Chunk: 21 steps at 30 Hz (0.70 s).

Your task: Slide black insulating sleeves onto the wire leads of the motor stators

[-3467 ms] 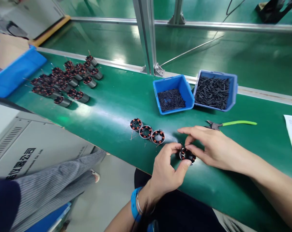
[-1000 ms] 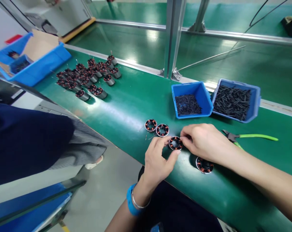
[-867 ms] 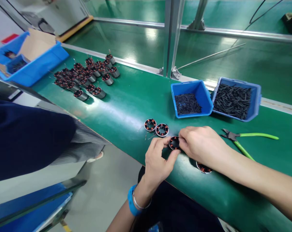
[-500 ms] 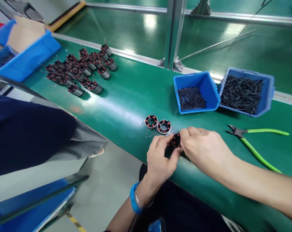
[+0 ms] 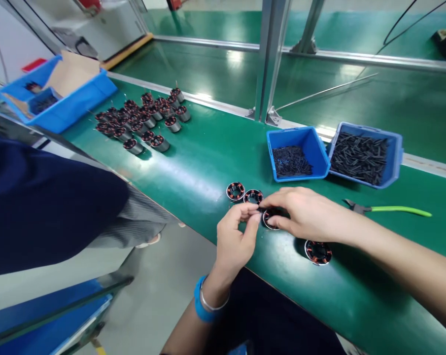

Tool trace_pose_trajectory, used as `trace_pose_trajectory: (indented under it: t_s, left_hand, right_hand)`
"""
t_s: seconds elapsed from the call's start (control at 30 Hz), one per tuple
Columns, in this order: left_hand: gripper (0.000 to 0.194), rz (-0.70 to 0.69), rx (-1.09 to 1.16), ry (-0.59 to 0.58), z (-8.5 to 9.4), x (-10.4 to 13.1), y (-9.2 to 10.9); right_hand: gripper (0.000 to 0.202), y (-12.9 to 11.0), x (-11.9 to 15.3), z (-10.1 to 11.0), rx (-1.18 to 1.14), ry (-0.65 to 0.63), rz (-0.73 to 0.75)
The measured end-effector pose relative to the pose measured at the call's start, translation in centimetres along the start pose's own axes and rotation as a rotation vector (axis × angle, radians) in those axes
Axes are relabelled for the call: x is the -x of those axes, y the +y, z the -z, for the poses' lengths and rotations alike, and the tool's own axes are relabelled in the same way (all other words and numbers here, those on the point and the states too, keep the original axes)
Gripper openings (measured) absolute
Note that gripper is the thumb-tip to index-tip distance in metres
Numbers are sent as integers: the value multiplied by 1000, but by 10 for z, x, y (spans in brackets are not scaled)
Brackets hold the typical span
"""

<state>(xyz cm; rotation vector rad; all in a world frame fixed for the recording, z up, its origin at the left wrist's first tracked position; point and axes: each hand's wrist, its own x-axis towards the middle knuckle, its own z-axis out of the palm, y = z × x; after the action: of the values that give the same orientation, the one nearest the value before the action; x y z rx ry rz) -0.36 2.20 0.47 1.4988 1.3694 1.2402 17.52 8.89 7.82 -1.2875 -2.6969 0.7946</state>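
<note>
On the green table (image 5: 204,207), a round metal part with copper windings (image 5: 270,219) stands between my hands. My right hand (image 5: 300,212) is curved over it, thumb on its top and fingertips reaching toward my left hand. My left hand (image 5: 237,234) is pinched just left of that part, around something too small to make out. Two similar wound parts (image 5: 235,191) (image 5: 253,196) stand side by side behind my fingers. Another wound part (image 5: 318,252) sits to the right, below my right wrist.
Two blue bins (image 5: 319,162) (image 5: 394,162) hold black slivers at the back right. Green-handled cutters (image 5: 400,210) lie right, partly behind my forearm. Several wound parts (image 5: 134,118) cluster at the left, near a large blue box (image 5: 82,101). A person in dark clothing (image 5: 52,207) stands left.
The view has shifted, showing more of the far side. My right hand has opened out over the wound part, and my left fingers have come off its side into a pinch. Another wound part now shows.
</note>
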Motion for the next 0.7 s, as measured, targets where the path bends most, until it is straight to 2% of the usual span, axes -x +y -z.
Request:
trace_pose_trajectory:
  t_s: [0.1,0.17,0.27,0.37,0.43,0.53,0.6,0.63,0.7]
  left_hand:
    - [23,-141,1,2,-9,2,2]
    - [35,-153,-11,25,-15,9,2]
    - [61,-18,-72,28,-21,20,3]
    - [64,141,-45,-80,-23,22,7]
    - [63,191,-42,-134,-22,18,10]
    - [62,195,-86,-178,-20,12,15]
    - [59,111,-131,-159,-20,12,16]
    - [58,34,-158,-120,-21,13,15]
    - [51,-174,-226,4,-22,15,14]
  right_hand:
    - [15,-1,0,-8,-3,-73,-58]
    - [17,2,3,-10,-60,-118,-107]
    - [18,11,8,-13,-212,-113,-114]
    - [17,13,11,-18,-284,-29,-53]
    - [18,9,12,-18,-257,36,21]
    - [21,3,17,-6,-305,156,126]
    - [20,10,23,10,-390,327,126]
    - [18,19,27,19,-396,458,75]
    - [16,49,33,35,-252,726,-138]
